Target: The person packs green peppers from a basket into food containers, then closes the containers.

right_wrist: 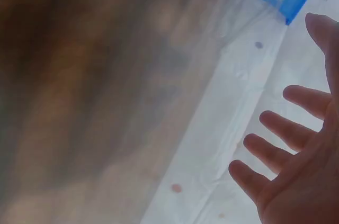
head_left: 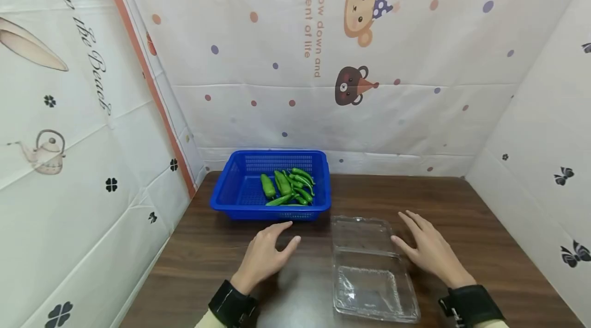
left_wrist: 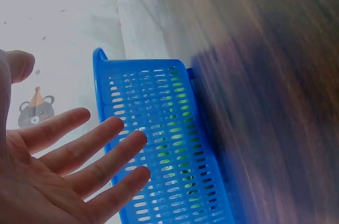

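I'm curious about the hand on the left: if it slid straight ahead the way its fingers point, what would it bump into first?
Probably the blue basket: the left hand points at its near wall, with only bare table between.

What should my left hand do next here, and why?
Probably reach your left hand forward into the blue basket and pick up one green pepper. Both hands are open and hold nothing, the peppers all lie in the basket, and the clear clamshell box sits open and empty.

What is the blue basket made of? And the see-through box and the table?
The blue basket looks like glossy moulded plastic: its walls are a grid of small slots. The see-through box seems thin clear plastic, glinting and showing the table through it. The table shows dark wood grain, though it may be only a laminate.
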A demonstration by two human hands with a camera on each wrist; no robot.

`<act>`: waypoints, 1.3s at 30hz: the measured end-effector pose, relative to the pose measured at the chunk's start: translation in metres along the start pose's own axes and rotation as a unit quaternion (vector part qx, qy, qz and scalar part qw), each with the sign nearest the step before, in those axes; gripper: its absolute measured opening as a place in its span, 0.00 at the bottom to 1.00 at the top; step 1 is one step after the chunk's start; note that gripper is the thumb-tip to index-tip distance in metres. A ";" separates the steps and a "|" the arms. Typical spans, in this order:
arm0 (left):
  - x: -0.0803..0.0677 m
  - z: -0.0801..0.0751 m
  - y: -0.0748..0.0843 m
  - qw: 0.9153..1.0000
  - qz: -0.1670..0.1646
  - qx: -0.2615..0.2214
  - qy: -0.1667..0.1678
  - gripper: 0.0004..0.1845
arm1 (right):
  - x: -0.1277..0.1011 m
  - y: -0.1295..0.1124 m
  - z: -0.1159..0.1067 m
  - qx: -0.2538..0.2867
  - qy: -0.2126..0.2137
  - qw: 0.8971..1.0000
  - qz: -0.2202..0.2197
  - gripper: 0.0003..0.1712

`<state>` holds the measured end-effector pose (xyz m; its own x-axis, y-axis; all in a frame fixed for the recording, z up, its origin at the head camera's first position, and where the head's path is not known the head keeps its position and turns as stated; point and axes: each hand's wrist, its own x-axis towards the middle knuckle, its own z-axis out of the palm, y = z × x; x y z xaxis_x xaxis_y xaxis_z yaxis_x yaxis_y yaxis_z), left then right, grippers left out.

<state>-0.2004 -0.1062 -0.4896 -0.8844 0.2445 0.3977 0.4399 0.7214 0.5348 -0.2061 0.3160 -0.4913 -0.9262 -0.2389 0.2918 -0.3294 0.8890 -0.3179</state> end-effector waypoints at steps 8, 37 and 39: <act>0.011 -0.012 -0.001 0.997 0.051 -0.024 0.052 0.21 | 0.030 -0.031 -0.007 0.005 0.001 0.998 -0.055 0.42; 0.171 -0.036 -0.044 0.984 -0.093 0.143 -0.055 0.17 | 0.110 -0.132 0.031 -0.009 -0.019 0.979 -0.201 0.26; 0.178 -0.033 -0.050 0.977 -0.127 0.153 -0.080 0.17 | 0.109 -0.134 0.033 -0.001 -0.019 0.980 -0.197 0.24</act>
<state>-0.3749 -0.1199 -0.4203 -0.9828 0.1134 0.1460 0.1578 0.9259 0.3432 -0.2687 0.1582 -0.4471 -0.7333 -0.5783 0.3575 -0.6626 0.7257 -0.1854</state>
